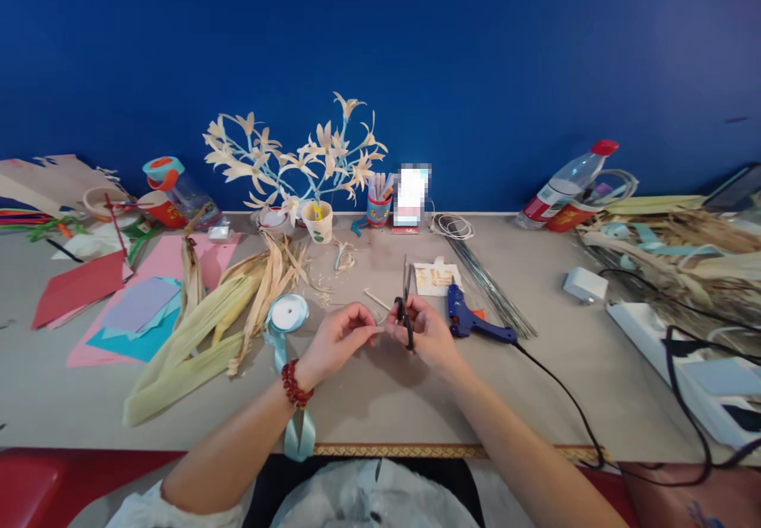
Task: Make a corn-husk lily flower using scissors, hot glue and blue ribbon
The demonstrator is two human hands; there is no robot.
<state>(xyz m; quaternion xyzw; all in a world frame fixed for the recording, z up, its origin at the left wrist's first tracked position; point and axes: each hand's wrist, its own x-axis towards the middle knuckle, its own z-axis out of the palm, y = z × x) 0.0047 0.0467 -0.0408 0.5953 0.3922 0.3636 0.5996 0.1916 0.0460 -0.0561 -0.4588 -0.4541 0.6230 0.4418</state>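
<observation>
My left hand point(342, 339), with a red bead bracelet on its wrist, is closed in a pinch on a small pale strip point(380, 329), which looks like corn husk. Black-handled scissors point(405, 314) sit in my right hand point(429, 336), blades upright and pointing away from me. The right fingertips meet the strip's other end, close to the left ones. Left of my hands lies a roll of light blue ribbon point(289, 313), its tail running under my left wrist and over the table edge. A thin pale stick point(376, 300) rests just beyond my fingers.
A blue glue gun point(476, 322) and thin wires point(493, 290) lie to the right, near a white power strip point(659, 353). Corn husks point(196, 361) and coloured paper point(134, 314) cover the left. Husk flowers point(321, 147) stand in a paper cup point(317, 223) behind.
</observation>
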